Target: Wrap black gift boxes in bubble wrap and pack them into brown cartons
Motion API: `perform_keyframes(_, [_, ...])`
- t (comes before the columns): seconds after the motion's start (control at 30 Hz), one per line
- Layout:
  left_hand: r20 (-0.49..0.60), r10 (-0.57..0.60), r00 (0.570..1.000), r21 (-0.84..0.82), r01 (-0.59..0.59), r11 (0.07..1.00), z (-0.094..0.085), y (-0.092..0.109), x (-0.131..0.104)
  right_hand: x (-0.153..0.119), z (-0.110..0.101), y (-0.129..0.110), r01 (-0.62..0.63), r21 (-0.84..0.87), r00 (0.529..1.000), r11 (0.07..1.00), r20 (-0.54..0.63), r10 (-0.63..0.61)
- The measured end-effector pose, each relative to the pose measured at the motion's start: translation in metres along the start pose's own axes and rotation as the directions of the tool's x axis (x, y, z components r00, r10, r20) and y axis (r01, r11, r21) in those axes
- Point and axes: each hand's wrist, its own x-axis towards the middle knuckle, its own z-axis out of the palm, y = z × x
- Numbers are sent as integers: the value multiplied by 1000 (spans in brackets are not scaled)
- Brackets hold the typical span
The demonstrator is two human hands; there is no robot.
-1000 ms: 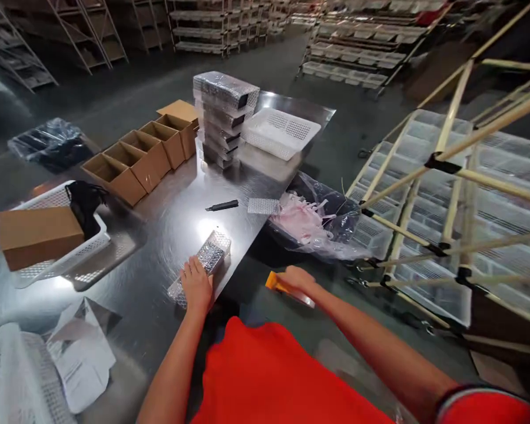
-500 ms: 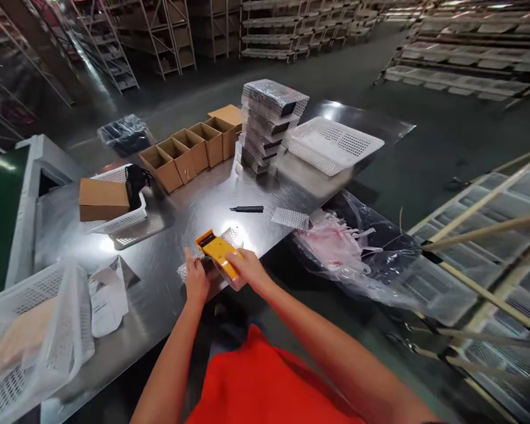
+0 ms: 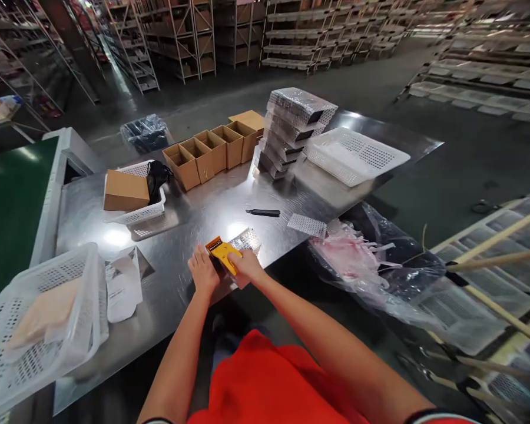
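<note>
My right hand grips a yellow tape dispenser with a dark slot at its front end. The dispenser sits over a bubble-wrapped packet at the table's near edge; hands and dispenser hide much of the packet. Close to the dispenser's left side, my left hand lies with its fingers stretched out; whether they touch the packet, I cannot tell. A black utility knife lies farther back on the metal table. To its right is a flat piece of bubble wrap.
Behind stand a row of open cardboard boxes and a stack of bubble-wrapped packages. White baskets sit at right and left. A clear plastic bag of pinkish material hangs by the right edge. Paper lies left.
The view has shifted, so the table appears farther right. My left hand's raised fingers have come down beside the dispenser. My right hand still holds the dispenser.
</note>
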Motion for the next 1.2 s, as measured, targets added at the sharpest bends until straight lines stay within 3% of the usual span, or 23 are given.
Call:
perform_keyframes(0.13, [255,48,966,83,-71,994,-14,-4,16,0,2,-6,-38,-3,999,999,10,38])
perform_keyframes(0.3, [296,93,951,99,-127,987,-21,-8,22,-12,0,-7,-85,47,996,995,22,84])
perform_keyframes(0.47, [299,122,946,127,-166,978,-21,-10,24,-79,-11,37,-142,119,990,983,27,140])
perform_keyframes(0.57, [315,139,939,145,-192,971,-23,-10,25,-124,-12,72,-271,173,962,947,63,264])
perform_keyframes(0.63, [342,150,928,187,-223,957,-26,-9,27,-137,-7,86,-348,195,938,917,84,337])
perform_keyframes(0.73, [438,191,878,250,-323,913,-32,-3,30,-125,7,87,-362,136,932,922,57,357])
perform_keyframes(0.87, [575,180,798,310,-416,855,-41,13,39,-81,19,64,-369,21,929,929,14,369])
perform_keyframes(0.93, [619,168,767,332,-449,830,-43,23,51,-64,19,50,-402,10,915,915,2,402])
perform_keyframes(1.07, [734,150,662,248,-468,848,-37,41,81,-48,11,26,-475,-38,880,879,14,476])
perform_keyframes(1.2, [689,213,693,119,-398,909,-21,56,86,-40,5,14,-515,-53,856,856,32,517])
